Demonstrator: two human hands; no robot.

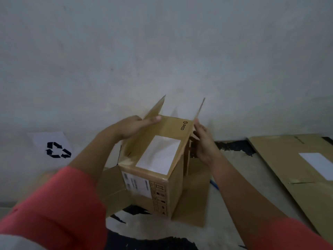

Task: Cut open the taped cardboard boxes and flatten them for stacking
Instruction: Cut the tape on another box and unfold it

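A brown cardboard box [158, 170] with a white label on top and printed marks on its near side stands on the floor in the middle of the head view. Its flaps are open at the far end and at the near left. My left hand [131, 129] grips the far left flap, thumb lying across the box's top. My right hand [203, 141] holds the far right flap at the box's right edge. A flattened box [295, 166] with a white label lies on the floor at the right.
A grey wall [162, 51] rises right behind the box. A white sheet with a black recycling symbol [55, 149] leans at the wall's foot on the left. The floor shows black and pale patches [153, 237]. A small blue item [214, 184] peeks out right of the box.
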